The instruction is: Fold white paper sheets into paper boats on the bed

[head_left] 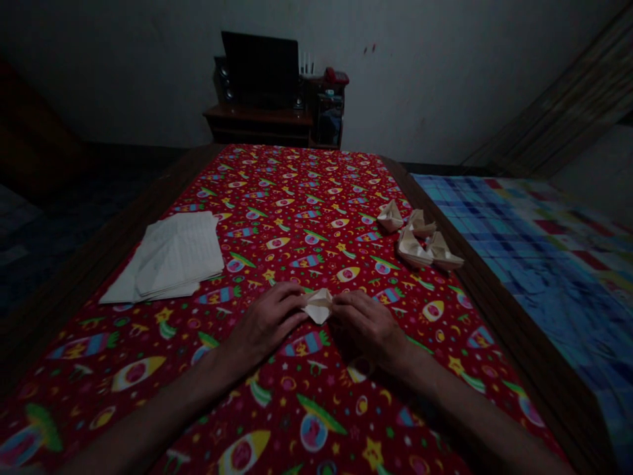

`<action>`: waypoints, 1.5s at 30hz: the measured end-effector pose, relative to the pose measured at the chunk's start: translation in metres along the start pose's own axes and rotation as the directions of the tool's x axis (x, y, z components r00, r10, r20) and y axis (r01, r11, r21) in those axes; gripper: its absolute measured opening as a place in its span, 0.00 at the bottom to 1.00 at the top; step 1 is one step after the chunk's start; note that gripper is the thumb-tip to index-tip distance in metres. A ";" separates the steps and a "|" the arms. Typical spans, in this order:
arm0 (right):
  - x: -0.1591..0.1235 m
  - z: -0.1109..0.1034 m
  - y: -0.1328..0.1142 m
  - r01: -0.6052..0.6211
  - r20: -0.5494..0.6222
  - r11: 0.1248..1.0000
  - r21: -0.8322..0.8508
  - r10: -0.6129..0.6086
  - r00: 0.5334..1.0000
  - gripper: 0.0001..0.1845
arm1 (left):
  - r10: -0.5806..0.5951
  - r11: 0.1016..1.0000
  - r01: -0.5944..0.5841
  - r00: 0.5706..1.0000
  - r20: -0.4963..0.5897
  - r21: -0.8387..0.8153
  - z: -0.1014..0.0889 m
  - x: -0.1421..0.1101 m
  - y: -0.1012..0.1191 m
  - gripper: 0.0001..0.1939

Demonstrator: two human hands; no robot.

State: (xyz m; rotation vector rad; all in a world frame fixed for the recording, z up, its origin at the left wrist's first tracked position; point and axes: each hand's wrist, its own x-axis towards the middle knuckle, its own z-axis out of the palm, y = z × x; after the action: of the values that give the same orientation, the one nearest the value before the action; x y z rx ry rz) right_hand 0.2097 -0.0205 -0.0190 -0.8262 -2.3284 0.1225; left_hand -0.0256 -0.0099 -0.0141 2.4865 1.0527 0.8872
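I have the left hand [271, 318] pinching 1 end of the small folded paper [319, 307], and the right hand [368, 324] pinching the other end. The paper is between the 2 hands, low over the red cloth [316, 369], right of the paper stack [180, 254] and well apart from the folded shapes [414, 254]. I think soft, even pinches work best here: if I squeeze too hard, the thin sides could crumple.

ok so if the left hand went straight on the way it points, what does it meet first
The left hand would first meet the folded paper at its fingers, then probably the right hand, though depth is unclear.
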 end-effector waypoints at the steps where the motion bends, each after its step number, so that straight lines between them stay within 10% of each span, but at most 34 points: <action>1: 0.000 0.001 0.001 -0.003 0.002 1.000 0.000 0.003 1.000 0.09 | 0.002 0.999 -0.002 1.000 -0.010 -0.039 0.001 0.001 -0.002 0.06; 12: 0.005 -0.002 0.007 -0.141 0.000 0.990 0.019 0.141 0.990 0.08 | -0.120 0.992 0.117 0.990 -0.071 -0.051 0.004 0.010 -0.005 0.05; 26: 0.007 -0.001 0.005 -0.174 0.160 0.970 -0.170 0.202 0.966 0.07 | 0.036 0.999 -0.034 0.995 0.089 -0.021 0.001 0.013 -0.006 0.07; 39: 0.005 -0.002 0.009 -0.316 0.107 0.941 0.123 0.304 0.947 0.11 | -0.149 0.989 0.149 0.989 -0.008 -0.014 0.004 0.015 -0.006 0.08; 45: 0.008 -0.004 0.008 -0.508 0.123 0.852 0.128 0.495 0.860 0.09 | -0.364 0.931 0.363 0.931 -0.017 -0.036 -0.001 0.021 -0.006 0.04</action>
State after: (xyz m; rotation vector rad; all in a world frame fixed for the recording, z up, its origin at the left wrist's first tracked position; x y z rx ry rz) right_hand 0.2117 -0.0098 -0.0135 -1.3546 -2.0895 0.5695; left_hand -0.0180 0.0096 -0.0073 2.1550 1.4337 0.8091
